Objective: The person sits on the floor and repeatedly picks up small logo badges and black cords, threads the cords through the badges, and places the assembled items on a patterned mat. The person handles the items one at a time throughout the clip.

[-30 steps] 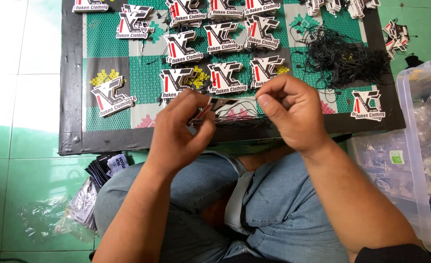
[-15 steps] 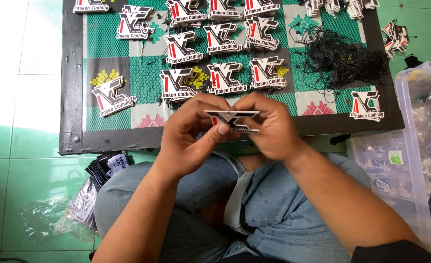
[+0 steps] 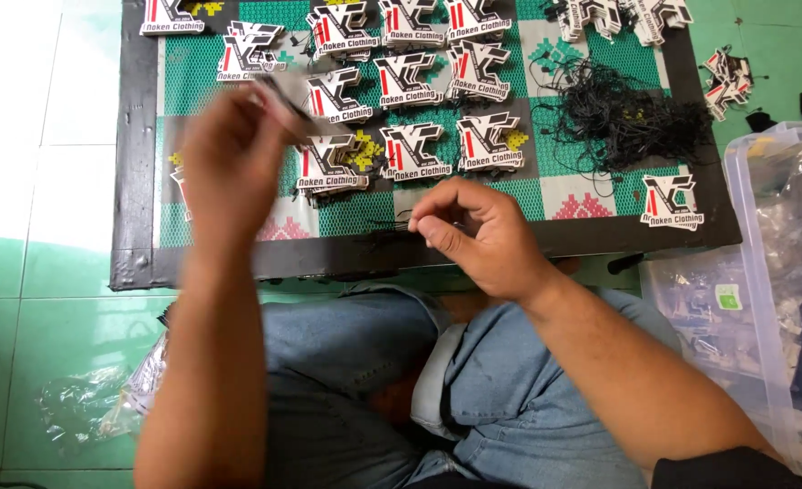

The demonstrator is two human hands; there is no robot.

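Note:
My left hand (image 3: pixel 230 156) is raised and blurred over the left side of the green patterned mat (image 3: pixel 546 195), holding a die-cut card tag (image 3: pixel 285 93) above the stacks of tags. My right hand (image 3: pixel 480 234) rests near the mat's front border, fingers pinched on thin black strings (image 3: pixel 392 222). Several stacks of black, white and red tags (image 3: pixel 410 149) lie in rows on the mat. A tangle of black string loops (image 3: pixel 632 118) lies at the mat's right side.
A single tag (image 3: pixel 672 201) lies at the mat's right front. A clear plastic bin (image 3: pixel 781 272) with bags stands at the right. Crumpled clear plastic bags (image 3: pixel 84 412) lie on the green tiled floor at the left. My jeans-clad legs (image 3: pixel 355 362) fill the foreground.
Both hands held one tag together in front of me. Now my left hand has carried the tag up and left over the stacks, while my right hand has dropped to the strings.

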